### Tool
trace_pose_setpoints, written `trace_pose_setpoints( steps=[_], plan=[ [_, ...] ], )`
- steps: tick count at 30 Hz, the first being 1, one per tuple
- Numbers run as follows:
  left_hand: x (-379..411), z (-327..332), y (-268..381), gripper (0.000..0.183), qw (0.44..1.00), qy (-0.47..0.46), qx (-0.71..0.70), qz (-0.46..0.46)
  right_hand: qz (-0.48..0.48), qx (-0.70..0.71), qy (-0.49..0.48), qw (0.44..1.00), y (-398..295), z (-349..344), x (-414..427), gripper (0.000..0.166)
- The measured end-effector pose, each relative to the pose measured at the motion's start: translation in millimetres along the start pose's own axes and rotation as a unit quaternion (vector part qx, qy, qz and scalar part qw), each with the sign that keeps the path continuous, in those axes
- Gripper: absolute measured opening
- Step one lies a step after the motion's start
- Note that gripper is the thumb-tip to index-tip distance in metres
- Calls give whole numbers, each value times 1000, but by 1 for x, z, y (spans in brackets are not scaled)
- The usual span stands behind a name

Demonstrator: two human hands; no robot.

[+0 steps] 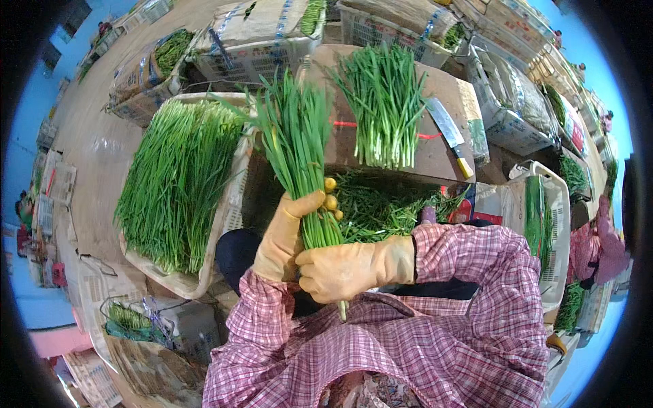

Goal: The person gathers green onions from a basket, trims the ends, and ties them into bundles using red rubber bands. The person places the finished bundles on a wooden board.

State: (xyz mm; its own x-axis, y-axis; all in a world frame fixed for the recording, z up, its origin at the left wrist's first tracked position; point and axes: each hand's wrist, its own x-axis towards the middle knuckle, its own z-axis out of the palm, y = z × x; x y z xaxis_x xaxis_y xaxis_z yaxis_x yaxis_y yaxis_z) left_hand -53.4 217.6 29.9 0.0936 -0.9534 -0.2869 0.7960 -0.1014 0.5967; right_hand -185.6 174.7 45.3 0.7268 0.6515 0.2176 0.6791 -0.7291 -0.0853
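My left hand (293, 229), in a yellowish rubber glove, is closed around the middle of a bunch of green leafy stalks (301, 148), which look like garlic chives. Below it, my right hand (347, 268), gloved alike, grips the lower stems; a few pale ends stick out beneath. Leaf tips point up and away from me. Beyond my hands, a second bunch (385, 107) lies on a brown board (336, 153), across a red strip (344, 124). A cleaver-like knife (445, 125) with a black and yellow handle lies to its right.
A white plastic crate (204, 275) full of green stalks (178, 188) stands at left. Loose trimmings (377, 204) lie between me and the board. Another white crate (556, 245) is at right. Wrapped crates (260, 56) stand beyond. A person in a checked sleeve (597, 245) is at far right.
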Motion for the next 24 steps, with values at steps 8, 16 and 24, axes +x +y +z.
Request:
trace_pose_setpoints(
  steps=[8,16,24],
  plan=[
    [62,43,64,33,907,15,298,297,360,-7,384,850,57,-122,-66,62],
    [145,56,48,57,872,-106,309,365,404,234,467,751,139,-100,-84,70],
    [188,49,75,54,953,-241,-184,-21,506,291,439,683,150,-95,-91,60]
  ],
)
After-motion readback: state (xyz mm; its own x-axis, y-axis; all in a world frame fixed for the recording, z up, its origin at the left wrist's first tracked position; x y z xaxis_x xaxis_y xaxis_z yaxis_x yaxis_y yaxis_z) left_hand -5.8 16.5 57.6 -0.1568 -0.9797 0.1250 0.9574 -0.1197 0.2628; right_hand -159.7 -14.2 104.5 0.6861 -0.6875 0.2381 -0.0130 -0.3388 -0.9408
